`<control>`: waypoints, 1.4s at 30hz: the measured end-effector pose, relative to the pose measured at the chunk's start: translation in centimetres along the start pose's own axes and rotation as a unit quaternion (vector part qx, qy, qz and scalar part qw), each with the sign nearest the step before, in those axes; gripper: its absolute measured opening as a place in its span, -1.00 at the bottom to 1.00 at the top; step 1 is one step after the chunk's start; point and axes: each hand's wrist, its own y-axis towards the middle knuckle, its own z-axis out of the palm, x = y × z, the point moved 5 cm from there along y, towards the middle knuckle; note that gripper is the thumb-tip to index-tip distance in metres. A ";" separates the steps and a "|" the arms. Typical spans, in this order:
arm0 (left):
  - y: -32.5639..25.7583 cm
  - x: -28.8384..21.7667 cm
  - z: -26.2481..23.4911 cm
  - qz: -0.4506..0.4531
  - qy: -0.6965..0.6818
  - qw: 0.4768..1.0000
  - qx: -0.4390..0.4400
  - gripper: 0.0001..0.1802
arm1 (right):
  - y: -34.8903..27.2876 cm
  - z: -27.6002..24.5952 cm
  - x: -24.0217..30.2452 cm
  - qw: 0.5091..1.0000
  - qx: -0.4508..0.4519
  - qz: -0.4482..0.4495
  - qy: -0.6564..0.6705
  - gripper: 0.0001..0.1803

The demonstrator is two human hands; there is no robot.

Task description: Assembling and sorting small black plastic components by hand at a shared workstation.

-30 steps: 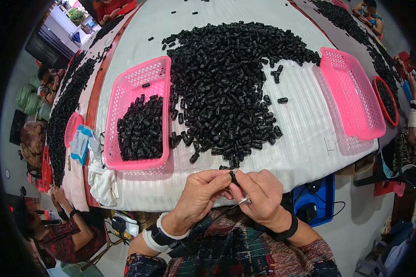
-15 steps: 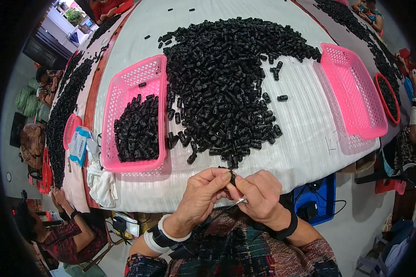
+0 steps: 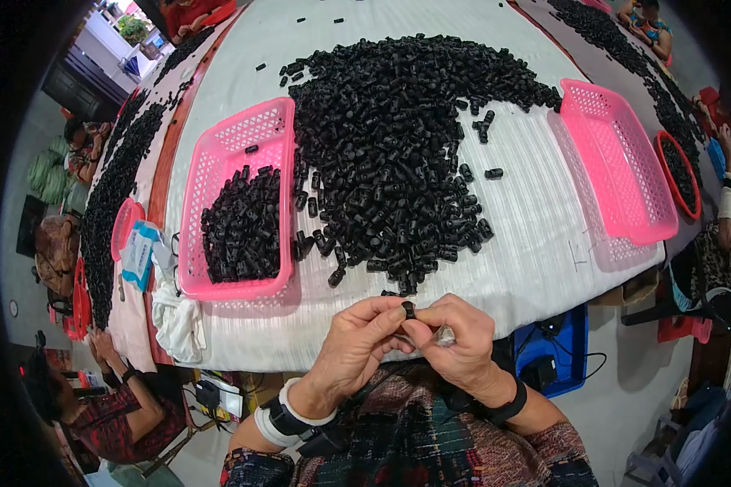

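Black cylindrical piece (image 3: 408, 311), one, hand-held.
Left hand (image 3: 351, 342) and right hand (image 3: 460, 345): fingers pinching it from either side; black heap (image 3: 390, 154) just beyond.

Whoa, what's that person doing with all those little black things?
The person's left hand and right hand pinch one small black cylinder by the near edge of a white-covered table. A big pile of black cylinders lies ahead. The left pink basket holds more; another pink basket is on the right.
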 end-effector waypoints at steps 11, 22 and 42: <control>0.0 0.4 -0.3 -0.062 -0.032 0.998 -0.008 -0.75 | 0.1 0.3 0.3 0.999 0.002 0.019 -0.046 -0.71; 0.2 0.4 -0.3 -0.062 -0.071 0.995 0.024 -0.76 | 0.5 0.7 1.1 0.988 -0.012 -0.125 -0.094 -0.59; 0.1 0.5 -0.9 -0.048 -0.067 0.996 -0.029 -0.79 | 0.3 0.8 1.8 0.972 -0.004 -0.181 -0.151 -0.65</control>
